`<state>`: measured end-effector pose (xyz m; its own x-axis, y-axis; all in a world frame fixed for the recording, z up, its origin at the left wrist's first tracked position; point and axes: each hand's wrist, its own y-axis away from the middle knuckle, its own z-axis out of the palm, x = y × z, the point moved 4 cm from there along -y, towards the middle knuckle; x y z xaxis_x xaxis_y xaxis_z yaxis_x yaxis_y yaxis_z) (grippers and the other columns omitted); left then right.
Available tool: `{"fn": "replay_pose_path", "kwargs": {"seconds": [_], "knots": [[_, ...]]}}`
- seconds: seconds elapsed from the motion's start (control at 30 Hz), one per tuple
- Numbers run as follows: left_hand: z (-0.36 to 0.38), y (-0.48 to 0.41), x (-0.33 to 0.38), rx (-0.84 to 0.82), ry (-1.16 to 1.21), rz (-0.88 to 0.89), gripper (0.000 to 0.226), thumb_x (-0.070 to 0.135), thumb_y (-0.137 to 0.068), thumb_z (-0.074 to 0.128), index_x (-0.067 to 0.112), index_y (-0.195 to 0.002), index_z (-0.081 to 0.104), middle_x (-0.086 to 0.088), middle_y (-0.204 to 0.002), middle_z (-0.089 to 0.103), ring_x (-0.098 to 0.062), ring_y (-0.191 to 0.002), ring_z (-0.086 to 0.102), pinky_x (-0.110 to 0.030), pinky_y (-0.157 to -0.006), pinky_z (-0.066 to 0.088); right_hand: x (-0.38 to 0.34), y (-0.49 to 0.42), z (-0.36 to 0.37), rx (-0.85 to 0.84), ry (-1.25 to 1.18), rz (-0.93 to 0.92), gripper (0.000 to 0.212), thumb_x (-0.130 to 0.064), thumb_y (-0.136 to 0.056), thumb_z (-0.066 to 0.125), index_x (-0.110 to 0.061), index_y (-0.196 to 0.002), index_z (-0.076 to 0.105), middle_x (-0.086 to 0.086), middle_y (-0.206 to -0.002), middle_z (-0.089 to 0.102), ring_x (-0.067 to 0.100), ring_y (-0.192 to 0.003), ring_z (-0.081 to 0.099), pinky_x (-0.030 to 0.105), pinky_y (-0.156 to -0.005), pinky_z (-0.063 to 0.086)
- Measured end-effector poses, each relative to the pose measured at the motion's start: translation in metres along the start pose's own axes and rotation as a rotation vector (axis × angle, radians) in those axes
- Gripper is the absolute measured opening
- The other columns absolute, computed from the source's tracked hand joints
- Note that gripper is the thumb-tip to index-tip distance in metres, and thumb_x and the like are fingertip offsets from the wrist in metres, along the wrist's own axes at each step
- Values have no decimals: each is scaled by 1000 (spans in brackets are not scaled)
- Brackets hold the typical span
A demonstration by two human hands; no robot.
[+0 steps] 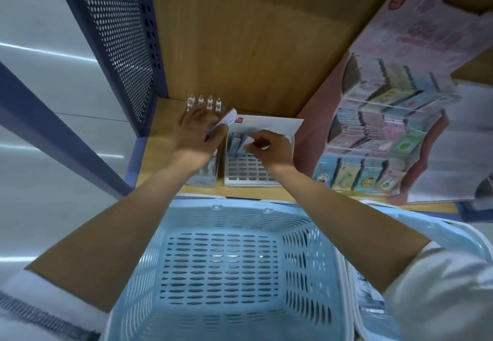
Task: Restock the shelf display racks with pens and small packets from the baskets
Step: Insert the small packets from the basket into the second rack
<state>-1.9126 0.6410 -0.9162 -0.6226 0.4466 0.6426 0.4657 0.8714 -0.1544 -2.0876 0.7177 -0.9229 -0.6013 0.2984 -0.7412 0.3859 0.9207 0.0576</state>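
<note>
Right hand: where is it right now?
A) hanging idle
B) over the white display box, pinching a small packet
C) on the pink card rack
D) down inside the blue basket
B: the right hand pinches a small packet above the white display box on the shelf, beyond the blue basket; the left hand holds a white packet beside it.

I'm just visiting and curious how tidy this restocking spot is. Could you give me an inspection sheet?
Surface: wooden shelf, holding the racks.
Job's things: white rack, partly filled; clear pen holder beside it; blue basket, looks empty; second basket at right, contents blurred.
Clutter: nothing seen.
Hands: left hand grips a white packet; right hand pinches a small packet over the white rack.
Cables: nothing seen.
Surroundings: pink display stand at right; perforated panel at left.
</note>
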Motion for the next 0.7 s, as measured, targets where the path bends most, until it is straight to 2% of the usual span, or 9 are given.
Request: {"fn": "replay_pose_path", "kwargs": {"seconds": [0.1, 0.2, 0.37, 0.5, 0.6, 0.7], "knots": [[2, 0, -4, 7, 12, 18, 51, 51, -91, 37, 11, -93, 68, -6, -103, 68, -31, -115, 56, -51, -99, 41, 0, -3, 7, -5, 41, -29, 21, -16, -78, 78, -12, -97, 72, 4, -93, 71, 11, -76, 62, 26, -82, 54], [2, 1, -7, 46, 42, 32, 48, 48, -91, 41, 9, -88, 68, -5, -99, 69, -29, -111, 57, -51, -96, 43, -3, -5, 10, 38, 64, -67, 19, -16, -74, 80, -13, -92, 73, 6, -96, 71, 20, -84, 65, 39, -85, 54], [0, 3, -6, 63, 79, 9, 49, 50, -90, 40, 10, -88, 68, -5, -102, 68, -26, -112, 56, -48, -96, 43, -7, -6, 12, 28, 43, -63, 20, -16, -75, 79, -12, -95, 75, 5, -102, 72, 17, -94, 63, 35, -93, 50], [-1, 3, -5, 69, 112, 22, 48, 49, -90, 40, 9, -86, 67, -5, -100, 68, -25, -112, 56, -46, -96, 44, -4, -6, 12, 9, 25, -45, 23, -15, -75, 80, -12, -98, 75, 4, -99, 73, 10, -80, 64, 33, -87, 54], [-1, 4, -5, 89, 115, 52, 53, 49, -89, 40, 5, -89, 69, -6, -97, 69, -27, -111, 57, -42, -94, 45, 1, -5, 12, -21, 0, 43, 26, -17, -76, 79, -11, -101, 74, 7, -93, 74, 14, -70, 67, 36, -78, 58], [0, 3, -6, 80, 107, 47, 56, 50, -89, 39, 4, -92, 70, -7, -102, 70, -26, -120, 53, -41, -100, 42, 1, -6, 14, -46, 63, 26, 25, -20, -79, 77, -11, -102, 74, 7, -92, 74, 15, -70, 67, 36, -77, 58]]}}
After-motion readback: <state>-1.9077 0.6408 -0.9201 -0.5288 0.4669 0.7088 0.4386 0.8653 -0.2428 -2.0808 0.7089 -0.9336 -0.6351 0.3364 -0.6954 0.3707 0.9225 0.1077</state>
